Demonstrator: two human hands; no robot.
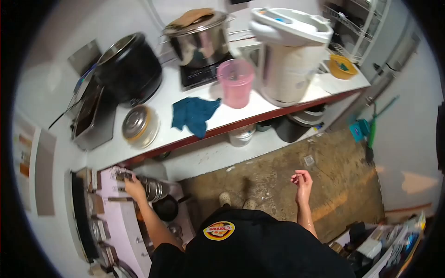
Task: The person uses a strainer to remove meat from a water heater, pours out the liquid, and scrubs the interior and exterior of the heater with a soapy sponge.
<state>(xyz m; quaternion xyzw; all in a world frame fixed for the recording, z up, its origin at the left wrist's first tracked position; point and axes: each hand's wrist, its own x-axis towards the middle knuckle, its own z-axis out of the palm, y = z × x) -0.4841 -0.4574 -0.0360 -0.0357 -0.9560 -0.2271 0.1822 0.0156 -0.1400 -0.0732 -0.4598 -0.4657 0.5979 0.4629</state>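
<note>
A white tabletop (169, 89) is carrying a pink container (237, 85). Left of this container, a crumpled teal cloth (195, 113) is lying nearby, while a lidded jar (139, 129) and a black pot (132, 72) are standing farther left. A white dispenser (287, 72) is standing near its right side, and a yellow bowl (342, 69) is resting farther right.

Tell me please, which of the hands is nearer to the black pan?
Left. The left hand is close to the black pan, a little beyond it and to its left; the right hand is far to its right, above the floor.
</note>
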